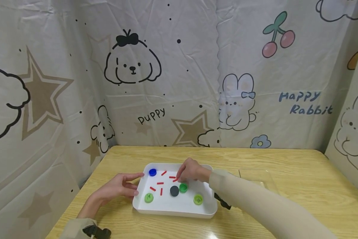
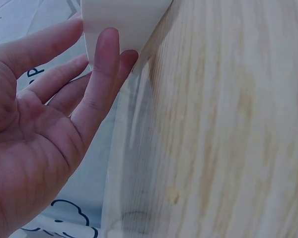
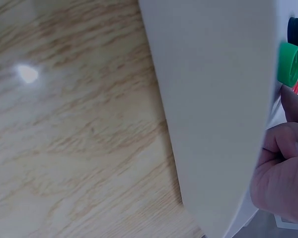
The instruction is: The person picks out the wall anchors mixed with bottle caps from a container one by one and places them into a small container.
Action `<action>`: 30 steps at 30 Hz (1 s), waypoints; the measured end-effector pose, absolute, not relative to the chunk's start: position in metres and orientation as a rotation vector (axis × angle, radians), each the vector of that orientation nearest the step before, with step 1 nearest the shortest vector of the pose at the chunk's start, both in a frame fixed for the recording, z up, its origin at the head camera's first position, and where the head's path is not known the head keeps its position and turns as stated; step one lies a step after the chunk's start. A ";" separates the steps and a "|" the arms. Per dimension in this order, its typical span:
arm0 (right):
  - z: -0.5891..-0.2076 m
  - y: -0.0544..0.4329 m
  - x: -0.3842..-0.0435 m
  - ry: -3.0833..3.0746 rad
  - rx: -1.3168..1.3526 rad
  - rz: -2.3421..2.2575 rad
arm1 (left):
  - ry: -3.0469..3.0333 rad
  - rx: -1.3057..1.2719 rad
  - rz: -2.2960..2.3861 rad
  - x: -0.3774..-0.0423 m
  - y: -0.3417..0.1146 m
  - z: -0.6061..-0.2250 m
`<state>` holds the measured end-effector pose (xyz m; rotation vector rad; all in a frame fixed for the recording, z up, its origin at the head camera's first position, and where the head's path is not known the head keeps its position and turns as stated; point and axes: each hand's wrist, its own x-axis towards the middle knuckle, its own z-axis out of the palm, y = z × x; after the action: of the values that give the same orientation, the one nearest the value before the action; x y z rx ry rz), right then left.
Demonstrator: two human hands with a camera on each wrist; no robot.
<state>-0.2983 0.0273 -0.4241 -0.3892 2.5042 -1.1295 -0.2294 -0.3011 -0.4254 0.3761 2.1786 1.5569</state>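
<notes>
A white tray (image 1: 193,212) sits on the table with small pieces inside. My left hand (image 1: 119,186) rests its fairly straight fingers and thumb against the tray's left end; the left wrist view shows the thumb (image 2: 107,52) on the outer wall. My right hand (image 1: 191,170) reaches down into the tray, fingers bent, thumb and index tips right at one end of a short red stick (image 1: 175,180). I cannot tell whether they pinch it. Close by are another red stick (image 1: 172,177), a green cap (image 1: 183,188) and a dark grey cap (image 1: 174,191).
Several more red sticks (image 1: 160,183) lie in the tray's left half. A blue cap (image 1: 152,172), a light green cap (image 1: 149,198) and a yellow-green cap (image 1: 198,199) lie nearer its corners. A clear plastic case (image 1: 266,179) is on the table to the right, partly behind the right sleeve.
</notes>
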 end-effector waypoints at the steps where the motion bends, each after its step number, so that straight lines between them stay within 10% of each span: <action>1: -0.425 0.027 -0.299 2.503 -0.387 -1.127 | 2.182 0.375 1.554 -0.229 -0.301 -0.425; 30: -0.385 0.039 -0.278 2.444 -0.490 -1.177 | 2.176 0.359 1.580 -0.230 -0.301 -0.429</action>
<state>-0.2781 0.0393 -0.3855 -0.4905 2.4443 -1.1766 -0.2300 -0.3015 -0.4288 0.3587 2.1763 1.5795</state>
